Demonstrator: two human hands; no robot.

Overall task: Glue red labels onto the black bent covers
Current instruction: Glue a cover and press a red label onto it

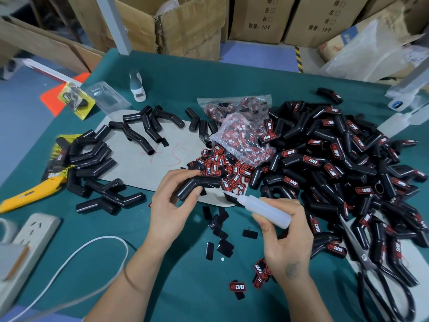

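A green worktop point(176, 73) carries labelled covers point(343, 163) heaped at right. At centre frame, the left hand point(171, 205) grips a black bent cover point(197, 185); the right hand point(287, 238) holds a glue bottle point(267, 209), nozzle toward loose red labels point(222, 168).

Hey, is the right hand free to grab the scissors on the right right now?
Probably not yet: the right hand grips the glue bottle. The scissors lie uncovered beside it, nothing between.

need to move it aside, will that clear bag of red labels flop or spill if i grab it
The clear bag looks thin and crumpled, so probably floppy. Labels already lie loose at its lower left end, so it may spill more. Probably light.
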